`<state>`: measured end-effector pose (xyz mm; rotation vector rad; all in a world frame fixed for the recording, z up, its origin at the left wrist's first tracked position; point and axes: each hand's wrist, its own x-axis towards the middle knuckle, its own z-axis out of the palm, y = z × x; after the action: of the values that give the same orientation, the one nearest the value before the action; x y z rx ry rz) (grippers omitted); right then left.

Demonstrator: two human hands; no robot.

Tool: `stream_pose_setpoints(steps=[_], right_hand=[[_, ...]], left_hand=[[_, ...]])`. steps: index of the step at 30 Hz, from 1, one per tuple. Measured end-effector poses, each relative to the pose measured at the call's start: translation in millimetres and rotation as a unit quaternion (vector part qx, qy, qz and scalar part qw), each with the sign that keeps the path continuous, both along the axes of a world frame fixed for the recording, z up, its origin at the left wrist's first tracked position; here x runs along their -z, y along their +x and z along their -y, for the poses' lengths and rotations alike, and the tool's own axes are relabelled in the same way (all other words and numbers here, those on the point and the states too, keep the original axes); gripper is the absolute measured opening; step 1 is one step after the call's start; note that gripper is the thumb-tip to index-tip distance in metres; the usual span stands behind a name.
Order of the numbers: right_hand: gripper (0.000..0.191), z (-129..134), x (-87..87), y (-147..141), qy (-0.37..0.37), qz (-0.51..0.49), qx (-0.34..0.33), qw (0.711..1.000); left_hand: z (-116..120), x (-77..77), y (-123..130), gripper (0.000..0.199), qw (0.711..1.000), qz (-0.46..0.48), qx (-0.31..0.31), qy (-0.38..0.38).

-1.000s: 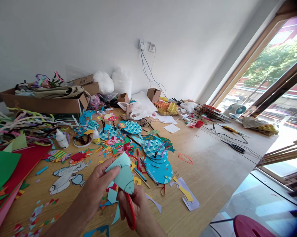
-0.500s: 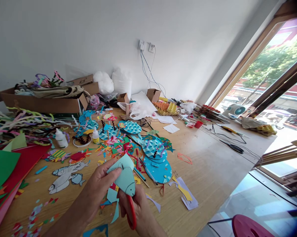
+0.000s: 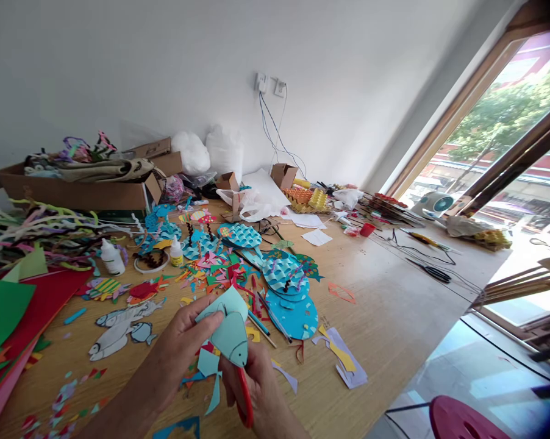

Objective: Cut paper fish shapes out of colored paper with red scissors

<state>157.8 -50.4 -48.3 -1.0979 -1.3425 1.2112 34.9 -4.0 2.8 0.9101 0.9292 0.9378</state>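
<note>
My left hand pinches a light-blue paper fish by its upper left, thumb lying on top. A drawn outline, an eye and a gill line show on the paper, with the head pointing down toward my right hand. Red-handled scissors are gripped in my right hand, right beside the fish's head. Their blades are hidden behind the paper and fingers. Below the fish, pale blue paper scraps lie on the wooden table.
Left stand two glue bottles, a white one and a yellow-labelled one. White paper fish lie nearby. Blue discs with paper decorations fill the middle. Black scissors and cables lie right. A cardboard box sits at the back left.
The paper fish has shifted very slightly left and down with my left hand. Both hands keep the same hold, and the things on the table look unchanged.
</note>
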Motion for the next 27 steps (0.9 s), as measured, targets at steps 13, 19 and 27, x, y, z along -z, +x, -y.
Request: stream_pose_setpoints(steps=[13,19,27], right_hand=[[0.031,0,-0.6,1,-0.024,0.021,0.010,0.999],[0.039,1,7.5,1,-0.015,0.017,0.005,1.000],[0.043,1,8.5,-1,0.004,0.013,0.006,1.000]], left_hand=[[7,-16.3,3,0.012,0.997,-0.055,-0.014,0.043],[8,-20.0,0,0.018,0.997,-0.070,0.003,0.041],[6,-18.3,-2,0.017,0.998,-0.057,0.024,0.030]])
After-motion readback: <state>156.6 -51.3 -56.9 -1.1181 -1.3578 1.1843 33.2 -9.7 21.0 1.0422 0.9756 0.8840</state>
